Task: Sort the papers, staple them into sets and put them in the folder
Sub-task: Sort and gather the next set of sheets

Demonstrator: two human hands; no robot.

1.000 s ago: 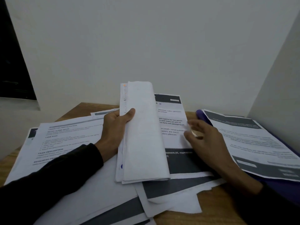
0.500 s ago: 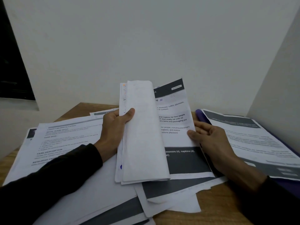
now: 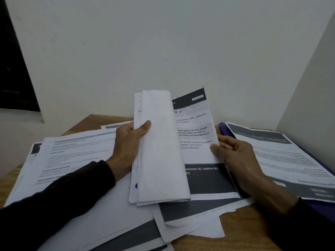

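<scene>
hands at work over scattered papers [image 3: 76, 160] on a wooden table [image 3: 235, 232]: left hand [image 3: 126, 142] grips a folded-back sheaf [image 3: 161, 151] at frame centre, right hand [image 3: 233, 153] pinches the edge of a printed sheet [image 3: 195, 134] beside it; purple folder [image 3: 223, 128] lies at right under another page

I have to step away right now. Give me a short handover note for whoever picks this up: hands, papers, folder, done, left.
Left hand grips a folded-over bundle of papers, held upright.
Right hand pinches the right edge of a printed sheet, lifting it.
More loose papers cover the wooden table. The purple folder lies at right under another sheet.
Done: no finished set visible.
Left: sorting, stapling, filing. No stapler in view.
</scene>
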